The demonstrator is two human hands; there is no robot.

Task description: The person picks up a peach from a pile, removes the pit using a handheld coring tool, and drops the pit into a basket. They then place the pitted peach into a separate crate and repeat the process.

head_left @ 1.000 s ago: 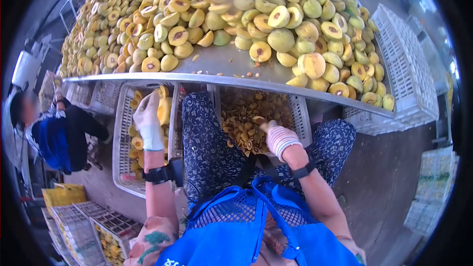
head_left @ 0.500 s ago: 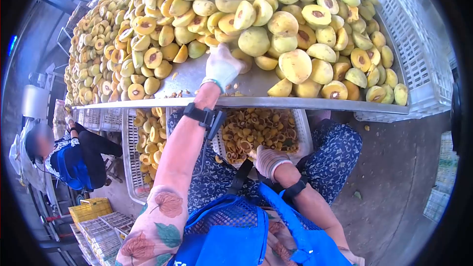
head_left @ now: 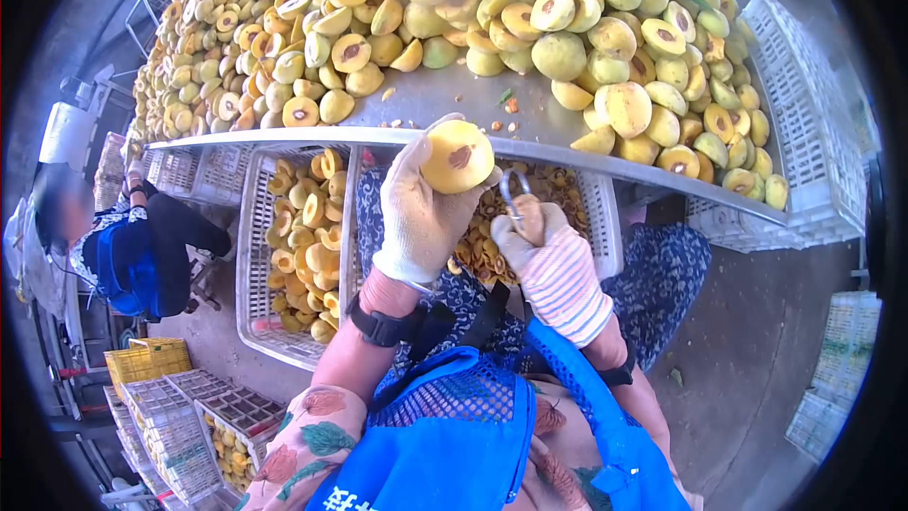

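Note:
My left hand, in a pale knit glove, is closed around a halved yellow peach. The cut face with its brown pit hollow is turned up toward me. Close to its right, my right hand in a striped glove grips a pitting tool with a looped metal end and a wooden-looking handle. The loop is near the peach but apart from it. Below both hands, a white crate holds brownish scooped-out scraps, partly hidden by my hands.
A metal table bears a large heap of halved peaches. At its left underside stands a crate of peach halves. White crates are stacked at the right. A seated person in a blue vest works at the left.
My left hand has come back from the heap on the table, now holding a peach half. My right hand has risen beside it with the pitting tool. The view has shifted slightly.

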